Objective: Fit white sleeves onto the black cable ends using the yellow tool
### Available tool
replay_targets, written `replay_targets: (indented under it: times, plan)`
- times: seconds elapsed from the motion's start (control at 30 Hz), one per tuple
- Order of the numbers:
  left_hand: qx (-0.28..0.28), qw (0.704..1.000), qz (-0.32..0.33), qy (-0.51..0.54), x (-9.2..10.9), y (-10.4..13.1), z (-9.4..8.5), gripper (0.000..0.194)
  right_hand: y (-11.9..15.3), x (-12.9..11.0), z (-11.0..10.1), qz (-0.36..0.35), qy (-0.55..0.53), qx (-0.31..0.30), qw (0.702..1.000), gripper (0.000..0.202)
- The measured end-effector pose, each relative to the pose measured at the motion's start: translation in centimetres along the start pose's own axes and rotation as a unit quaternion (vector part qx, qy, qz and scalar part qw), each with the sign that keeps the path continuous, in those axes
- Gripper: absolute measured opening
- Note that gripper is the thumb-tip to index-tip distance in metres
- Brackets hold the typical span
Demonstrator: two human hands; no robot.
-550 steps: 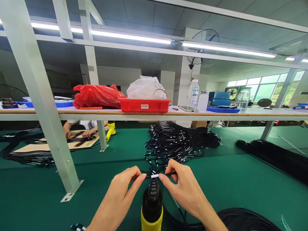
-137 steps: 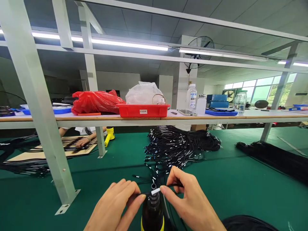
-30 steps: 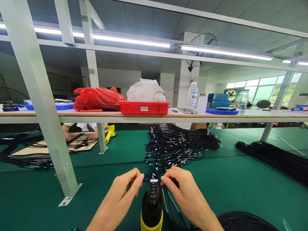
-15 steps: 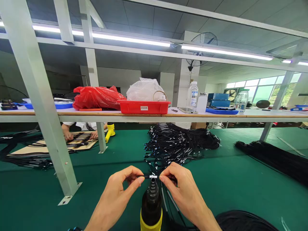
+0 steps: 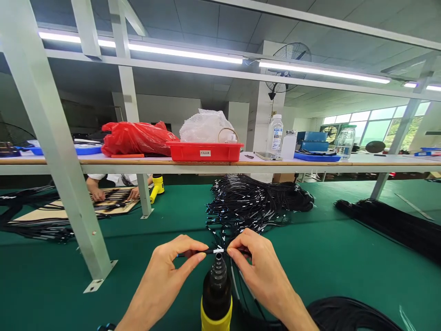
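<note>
A thin black cable (image 5: 210, 251) with a white printed sleeve (image 5: 218, 251) is stretched level between my two hands. My left hand (image 5: 172, 271) pinches it left of the sleeve, thumb against fingers. On the other side, my right hand (image 5: 257, 266) pinches the cable close to the sleeve's right end. Right under the sleeve points the stepped black nozzle of a yellow and black heat gun (image 5: 217, 294), standing upright. Whether the nozzle touches the sleeve I cannot tell. Behind my hands lies a large bundle of black cables (image 5: 255, 200) with white sleeves.
Another cable bundle (image 5: 389, 225) lies at right, and a coil (image 5: 347, 312) at front right. A metal post (image 5: 76, 193) stands at left. Across the back runs a shelf (image 5: 310, 168) with a red bin (image 5: 205, 153). Behind the post, a co-worker's hands (image 5: 98, 194) handle cables on a board.
The cable's left end has turned slightly down, and my left fingers have shifted a little along it. Both hands still pinch the cable over the nozzle. The view has tilted slightly.
</note>
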State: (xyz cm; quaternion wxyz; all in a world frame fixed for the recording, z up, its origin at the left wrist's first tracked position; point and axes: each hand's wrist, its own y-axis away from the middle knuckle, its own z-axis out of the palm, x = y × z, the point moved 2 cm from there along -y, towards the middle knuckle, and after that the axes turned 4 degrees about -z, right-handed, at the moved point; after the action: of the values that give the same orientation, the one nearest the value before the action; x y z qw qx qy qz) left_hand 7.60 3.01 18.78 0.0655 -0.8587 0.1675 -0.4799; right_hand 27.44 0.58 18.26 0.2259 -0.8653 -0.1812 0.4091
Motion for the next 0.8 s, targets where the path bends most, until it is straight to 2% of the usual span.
replay_targets:
  times: [0.37,0.5,0.6,0.8]
  plan:
    - [-0.004,0.999,0.005,-0.035,0.4,0.21,0.3,0.017,0.14,-0.11,-0.07,-0.001,0.02,-0.004,1.0,0.018]
    - [-0.004,0.996,0.013,-0.093,0.41,0.54,0.32,0.033,0.03,-0.2,0.0,0.016,0.054,-0.022,0.998,0.026]
    - [0.018,0.992,0.016,-0.123,0.25,0.72,0.49,0.046,-0.05,-0.36,0.16,0.014,0.068,-0.034,0.997,0.033]
    - [0.003,0.993,-0.002,-0.117,-0.01,0.7,0.88,0.049,-0.18,-0.27,0.4,0.021,0.083,-0.04,0.996,0.038]
